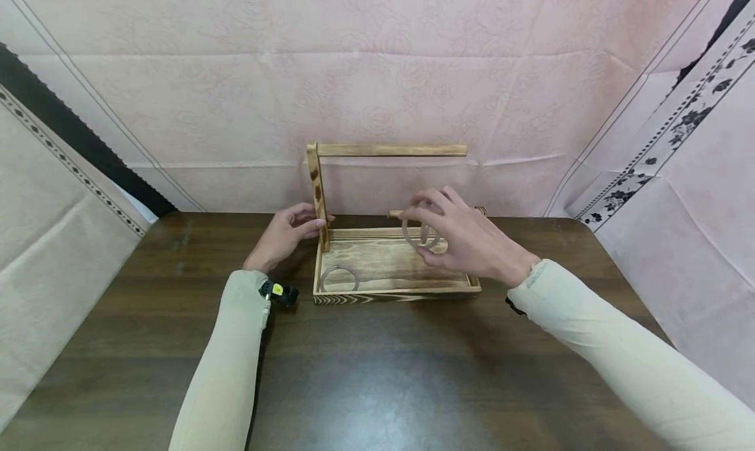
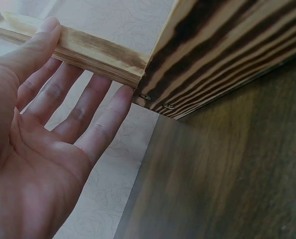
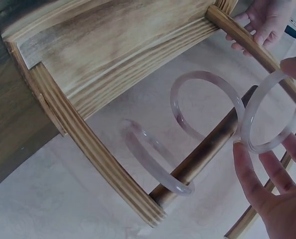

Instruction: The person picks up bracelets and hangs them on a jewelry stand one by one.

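My left hand (image 1: 283, 235) grips the left post (image 1: 316, 189) of a wooden stand, thumb on one side and fingers on the other. My right hand (image 1: 466, 241) pinches a translucent pale bangle (image 3: 248, 117) between thumb and fingers, close by the free end of the short lower bar (image 3: 208, 154). On that bar, near its post (image 3: 103, 154), hangs one bangle (image 3: 150, 167). Another bangle (image 3: 174, 107) loops at the bar's free end, beside the held one. One more bangle (image 1: 356, 280) lies in the left part of the stand's tray base (image 1: 398, 297).
A longer top bar (image 1: 392, 151) runs rightward from the left post, above the tray. The stand sits at the far side of a dark wooden table (image 1: 377, 372). Behind it hangs a pale patterned cloth (image 1: 389, 97), with more cloth at both sides.
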{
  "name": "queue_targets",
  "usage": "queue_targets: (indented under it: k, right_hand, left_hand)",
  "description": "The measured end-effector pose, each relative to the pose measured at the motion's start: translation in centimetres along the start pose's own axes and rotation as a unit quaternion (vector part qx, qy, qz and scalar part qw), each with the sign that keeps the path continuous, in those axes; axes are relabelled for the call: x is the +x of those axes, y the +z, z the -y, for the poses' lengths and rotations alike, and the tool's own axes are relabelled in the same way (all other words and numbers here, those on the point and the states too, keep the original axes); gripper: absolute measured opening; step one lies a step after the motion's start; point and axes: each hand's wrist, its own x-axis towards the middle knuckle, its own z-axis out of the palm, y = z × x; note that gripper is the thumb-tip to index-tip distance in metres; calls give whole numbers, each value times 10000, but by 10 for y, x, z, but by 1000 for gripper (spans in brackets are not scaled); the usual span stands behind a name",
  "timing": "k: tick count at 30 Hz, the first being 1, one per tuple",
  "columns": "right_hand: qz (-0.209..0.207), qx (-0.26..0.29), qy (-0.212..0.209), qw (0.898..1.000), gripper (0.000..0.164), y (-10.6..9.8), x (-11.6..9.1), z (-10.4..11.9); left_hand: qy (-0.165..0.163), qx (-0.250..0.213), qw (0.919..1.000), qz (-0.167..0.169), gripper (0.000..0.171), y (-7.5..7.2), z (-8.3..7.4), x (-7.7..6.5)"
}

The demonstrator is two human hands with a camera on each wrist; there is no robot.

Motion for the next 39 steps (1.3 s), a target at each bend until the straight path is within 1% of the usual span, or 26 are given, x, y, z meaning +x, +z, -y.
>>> queue_targets:
  k: [8, 14, 18, 27, 33, 39]
  right_hand:
    - [-244, -69, -69, 9997, 49, -3, 3, -4]
    - [-274, -178, -8, 9995, 47, -4, 5, -8]
    - [-300, -233, 18, 9993, 48, -4, 6, -9]
    - [-448, -173, -41, 9988, 51, -9, 11, -12]
    - [-494, -124, 41, 9987, 55, -10, 12, -15]
    - [-595, -78, 130, 9981, 58, -11, 11, -19]
  left_hand:
    - [-38, 5, 10000, -54, 36, 0, 1, -1]
    - [-29, -20, 10000, -45, 36, 0, 2, -1]
    - [-28, -29, 10000, 0, 36, 0, 2, 0]
    - [-19, -32, 10000, -84, 35, 0, 0, -1]
    - [33, -19, 10000, -16, 36, -1, 1, -1]
    - [18, -15, 10000, -6, 37, -1, 1, -1]
